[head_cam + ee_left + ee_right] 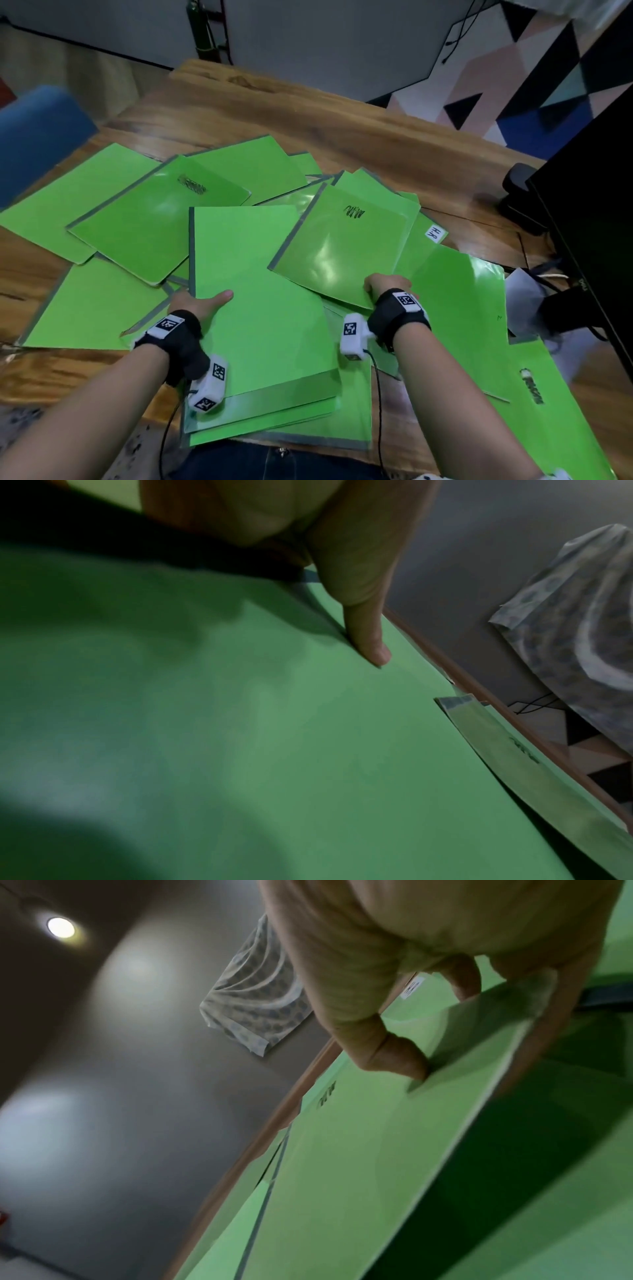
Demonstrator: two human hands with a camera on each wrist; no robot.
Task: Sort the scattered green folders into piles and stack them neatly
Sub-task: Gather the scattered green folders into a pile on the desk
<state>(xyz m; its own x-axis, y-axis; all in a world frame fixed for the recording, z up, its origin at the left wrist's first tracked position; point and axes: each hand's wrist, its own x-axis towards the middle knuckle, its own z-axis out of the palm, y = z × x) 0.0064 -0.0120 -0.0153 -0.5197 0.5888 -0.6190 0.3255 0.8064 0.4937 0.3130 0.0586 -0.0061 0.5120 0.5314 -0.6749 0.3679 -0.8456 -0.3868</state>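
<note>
Several green folders lie scattered and overlapping on the wooden table (308, 113). Nearest me is a rough stack (267, 325) of them. My left hand (205, 301) grips the left edge of its top folder (240, 723), thumb (366, 631) flat on top and the other fingers hidden under the edge. My right hand (385, 284) pinches the near corner of a glossy folder with a black scribble (342, 246). In the right wrist view the thumb (394, 1053) presses on this folder (359, 1137), whose near edge is raised off the folders below.
A black monitor (596, 205) and its cables stand at the right. A white plastic bag (524, 298) lies beside them. A blue chair (37, 137) is at the far left. A folder with a white label (436, 234) pokes out on the right.
</note>
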